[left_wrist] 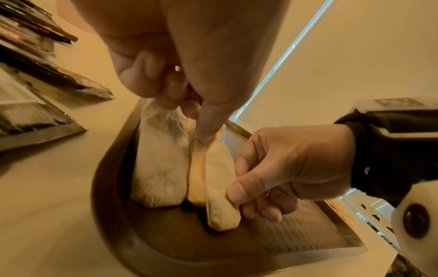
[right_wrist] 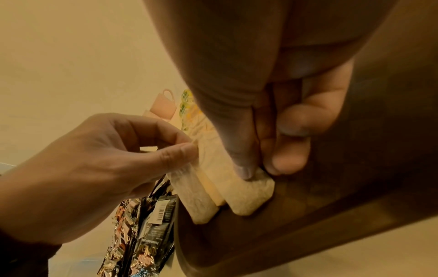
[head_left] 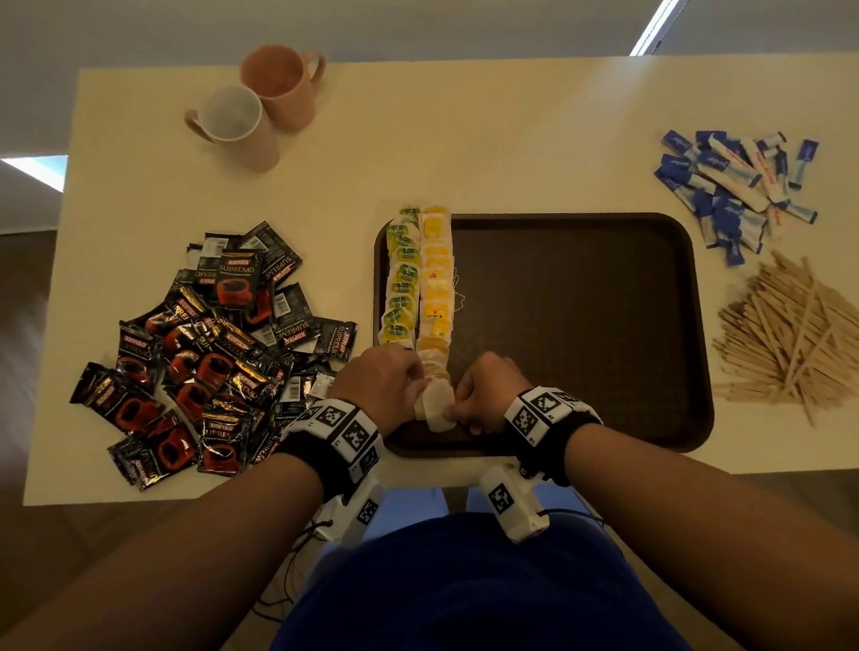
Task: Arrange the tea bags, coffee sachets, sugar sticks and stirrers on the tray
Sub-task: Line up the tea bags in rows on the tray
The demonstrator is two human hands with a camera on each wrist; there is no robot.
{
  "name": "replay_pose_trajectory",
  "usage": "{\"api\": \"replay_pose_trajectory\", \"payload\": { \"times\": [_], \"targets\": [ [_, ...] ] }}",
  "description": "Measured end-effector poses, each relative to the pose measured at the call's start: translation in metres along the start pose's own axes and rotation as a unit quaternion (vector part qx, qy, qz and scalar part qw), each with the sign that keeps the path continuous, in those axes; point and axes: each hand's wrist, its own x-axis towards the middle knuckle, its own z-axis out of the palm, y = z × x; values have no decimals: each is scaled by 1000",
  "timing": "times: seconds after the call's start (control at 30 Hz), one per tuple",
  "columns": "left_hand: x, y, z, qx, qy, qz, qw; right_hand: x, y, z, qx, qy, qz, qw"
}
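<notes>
A dark brown tray (head_left: 594, 305) lies in the middle of the table. Along its left side run two rows of tea bags, green-labelled ones (head_left: 402, 278) and yellow ones (head_left: 438, 280). At the near end of the rows both hands hold pale tea bags (head_left: 435, 403) just above the tray floor. My left hand (head_left: 389, 378) pinches the tops of the bags (left_wrist: 161, 159). My right hand (head_left: 483, 394) pinches the rightmost bag (right_wrist: 246, 193) between thumb and fingers. Coffee sachets (head_left: 214, 352) are heaped left of the tray, sugar sticks (head_left: 733, 183) at the far right, wooden stirrers (head_left: 799, 338) on the right.
Two pink mugs (head_left: 281, 84) (head_left: 233, 122) stand at the far left of the cream table (head_left: 479, 137). The tray's middle and right part hold nothing. The table's near edge runs just behind my wrists.
</notes>
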Motion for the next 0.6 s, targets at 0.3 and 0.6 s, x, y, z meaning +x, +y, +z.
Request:
{"api": "replay_pose_trajectory", "payload": {
  "times": [0.3,0.6],
  "targets": [
    [2,-5,1,-16,6,16,1000,-8,10,-11,5,-25,-50,998],
    [-20,-17,-9,-139,-22,133,981,-7,-7,-4,46,-48,-78,995]
  ]
}}
